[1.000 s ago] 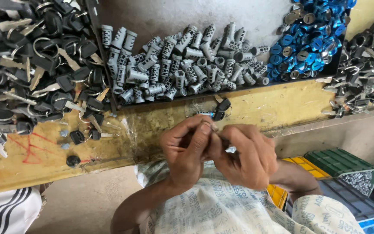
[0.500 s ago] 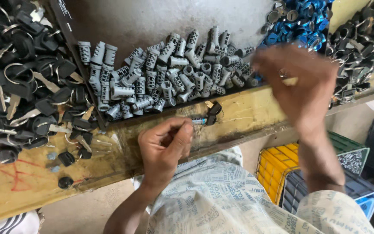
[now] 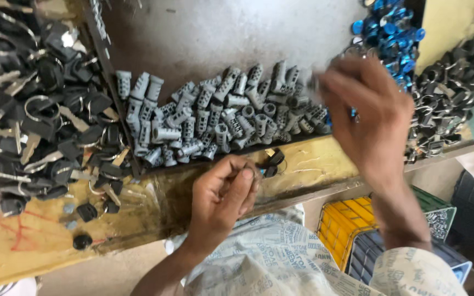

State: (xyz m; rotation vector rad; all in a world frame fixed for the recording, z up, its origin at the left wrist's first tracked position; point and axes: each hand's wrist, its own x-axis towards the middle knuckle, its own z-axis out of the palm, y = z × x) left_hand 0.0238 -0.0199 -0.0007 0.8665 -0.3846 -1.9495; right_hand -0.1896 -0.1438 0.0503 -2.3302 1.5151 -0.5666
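Reaching over the grey cylinders (image 3: 220,118) heaped on the bench (image 3: 314,164), the right hand (image 3: 366,112) is blurred (grip unreadable); it could scatter them, while the left hand (image 3: 223,200) pinches a small part that may slip.

The left hand (image 3: 223,200) is held low and close to the body, fingers curled inward, thumb pressed toward the fingertips. The right hand (image 3: 366,112) is stretched forward on an extended forearm, blurred, fingers bent downward and loosely spread.
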